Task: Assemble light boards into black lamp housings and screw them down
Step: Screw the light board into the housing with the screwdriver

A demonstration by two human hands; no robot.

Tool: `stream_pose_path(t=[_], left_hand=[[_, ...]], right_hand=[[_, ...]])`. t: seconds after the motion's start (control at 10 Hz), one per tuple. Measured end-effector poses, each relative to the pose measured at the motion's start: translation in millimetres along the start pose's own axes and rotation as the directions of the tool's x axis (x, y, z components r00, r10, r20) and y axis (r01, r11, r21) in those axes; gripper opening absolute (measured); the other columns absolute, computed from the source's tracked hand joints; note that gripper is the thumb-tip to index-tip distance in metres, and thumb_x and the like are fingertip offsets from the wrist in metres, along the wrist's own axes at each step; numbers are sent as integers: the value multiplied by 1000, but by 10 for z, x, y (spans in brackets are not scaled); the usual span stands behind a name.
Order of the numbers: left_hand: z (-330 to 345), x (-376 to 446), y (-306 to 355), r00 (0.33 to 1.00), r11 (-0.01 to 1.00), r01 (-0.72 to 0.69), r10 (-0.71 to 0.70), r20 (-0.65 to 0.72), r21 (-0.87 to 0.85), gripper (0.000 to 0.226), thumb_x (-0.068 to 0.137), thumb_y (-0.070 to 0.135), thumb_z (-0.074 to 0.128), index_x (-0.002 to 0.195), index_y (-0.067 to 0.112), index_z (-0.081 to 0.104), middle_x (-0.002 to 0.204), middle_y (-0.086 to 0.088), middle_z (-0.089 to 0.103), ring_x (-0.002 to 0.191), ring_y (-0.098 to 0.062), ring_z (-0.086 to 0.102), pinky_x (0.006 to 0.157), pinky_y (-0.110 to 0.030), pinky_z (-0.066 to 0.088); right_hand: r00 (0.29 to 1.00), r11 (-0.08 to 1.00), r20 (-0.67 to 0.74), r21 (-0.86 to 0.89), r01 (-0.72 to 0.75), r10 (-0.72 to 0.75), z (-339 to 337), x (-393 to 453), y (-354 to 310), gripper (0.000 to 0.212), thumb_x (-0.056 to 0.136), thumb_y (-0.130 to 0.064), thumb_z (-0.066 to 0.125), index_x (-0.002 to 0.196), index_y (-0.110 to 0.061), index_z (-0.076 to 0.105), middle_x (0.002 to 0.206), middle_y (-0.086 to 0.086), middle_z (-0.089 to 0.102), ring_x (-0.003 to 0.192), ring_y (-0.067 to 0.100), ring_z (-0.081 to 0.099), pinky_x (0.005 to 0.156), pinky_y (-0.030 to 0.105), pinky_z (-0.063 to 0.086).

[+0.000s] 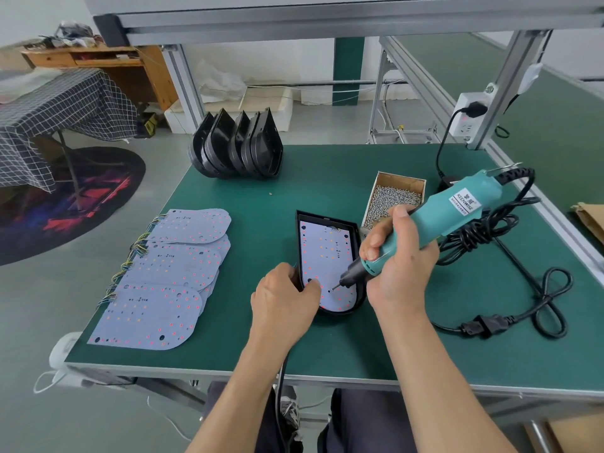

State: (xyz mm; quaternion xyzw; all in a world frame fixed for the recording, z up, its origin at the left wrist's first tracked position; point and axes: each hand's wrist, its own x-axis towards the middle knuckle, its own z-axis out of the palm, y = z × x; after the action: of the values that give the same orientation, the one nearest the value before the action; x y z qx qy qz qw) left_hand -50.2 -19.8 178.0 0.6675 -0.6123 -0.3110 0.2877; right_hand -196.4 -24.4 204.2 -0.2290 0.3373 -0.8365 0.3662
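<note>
Green table (294, 197): black housing (359, 256) with light board (327, 253) seated inside, near front edge. Left hand (284, 302) fingers pinch the board's lower-left rim. Right hand (397, 256) fingers wrap the teal screwdriver (447, 210), bit on the board

A: How bright is the scene?

B: Evenly bright, with soft, diffuse light. The green tabletop (261, 204) shows no glare. Shadows are faint: a soft dark patch lies under the left hand (284, 302), and another just under the stack of black housings (237, 145).

A: Is it sharp?

B: The centre is fairly sharp; the label on the teal screwdriver (457, 212) is partly legible. The light boards (166, 273) look washed out, pale bluish-white. The far background is softer.

A: Any distortion?

B: Yes, wide-angle bending. The aluminium frame (327, 24) overhead and the tabletop's edges curve and splay towards the corners, and the forearms look stretched at the bottom.
</note>
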Motion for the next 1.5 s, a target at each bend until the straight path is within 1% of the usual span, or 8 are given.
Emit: stream_pose_path(t=[0.2,0.3,0.5,0.6,1.0,1.2,1.5], left_hand=[[7,-8,1,1000,1000,-5,5,-11,-17,36,87,30,68,70,15,40,63,5,44,65,-26,39,67,-38,35],[5,-5,3,1000,1000,-6,6,-13,-12,36,87,30,67,70,15,40,63,5,44,65,-26,39,66,-38,35],[8,-17,10,1000,1000,-12,12,-21,-7,36,87,29,67,70,14,39,63,4,44,65,-26,39,67,-38,35],[11,-18,10,1000,1000,-17,17,-23,-3,35,87,29,67,70,14,39,63,4,44,65,-26,39,66,-38,35],[12,-16,17,999,1000,-15,15,-29,-1,36,86,27,67,68,14,39,61,5,43,63,-25,38,66,-38,34],[8,-16,14,999,1000,-22,22,-24,4,35,87,26,67,69,13,40,63,3,45,66,-27,40,68,-39,37],[16,-6,-2,999,1000,-22,22,-34,3,40,85,26,68,67,15,35,60,5,39,61,-26,35,63,-38,32]], right_hand=[[1000,1000,1,-19,-4,4,4,-13,11,10,93,-20,65,84,-19,60,55,6,48,40,21,34,48,27,34],[1000,1000,1,-16,-10,10,12,-16,12,11,91,-22,66,84,-19,59,54,7,48,40,21,33,48,27,33],[999,1000,44,-24,18,-17,14,-32,5,12,92,-20,65,82,-22,60,55,7,49,41,21,35,49,27,35],[999,999,43,-42,30,-28,16,-39,9,11,92,-22,66,83,-23,60,55,7,49,41,21,36,50,29,34],[996,996,75,-80,48,-42,68,-85,-12,10,90,-26,67,81,-30,64,55,6,51,41,21,38,48,27,36],[997,993,72,-110,50,-42,86,-98,-21,12,89,-25,67,79,-31,63,54,4,50,40,21,38,47,27,34],[995,992,92,-123,38,-27,93,-111,7,12,88,-26,67,78,-30,63,53,4,50,40,21,39,48,26,34]])
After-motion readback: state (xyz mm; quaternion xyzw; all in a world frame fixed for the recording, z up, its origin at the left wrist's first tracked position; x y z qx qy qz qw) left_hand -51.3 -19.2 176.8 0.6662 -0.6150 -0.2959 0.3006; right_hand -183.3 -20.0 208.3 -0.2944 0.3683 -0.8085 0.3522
